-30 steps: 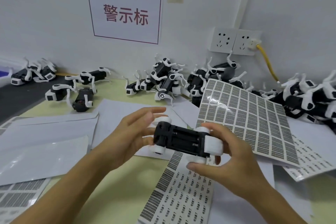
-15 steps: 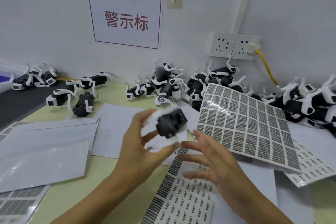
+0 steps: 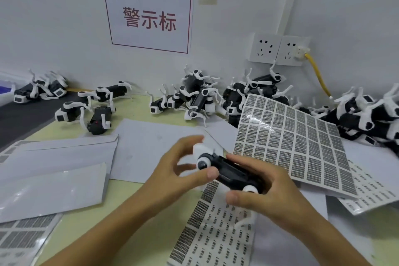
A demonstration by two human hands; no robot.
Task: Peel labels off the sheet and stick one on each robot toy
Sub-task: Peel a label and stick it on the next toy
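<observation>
A black and white robot toy (image 3: 228,171) is held above the table between both hands. My left hand (image 3: 172,170) grips its white front end, thumb under the black body. My right hand (image 3: 267,192) curls round its rear end near a white wheel joint. Directly below lies a label sheet (image 3: 216,229) with small printed labels. A larger sheet of grey labels (image 3: 298,142) leans to the right.
Piles of robot toys lie along the wall: a centre heap (image 3: 194,99), a right heap (image 3: 371,119) and a few at the left (image 3: 86,110). Blank white backing sheets (image 3: 54,175) cover the left table. A yellow cable (image 3: 319,77) hangs from the wall socket.
The toy was turned in my left hand while my right hand let go. Now it lies lengthwise again and both hands hold it.
</observation>
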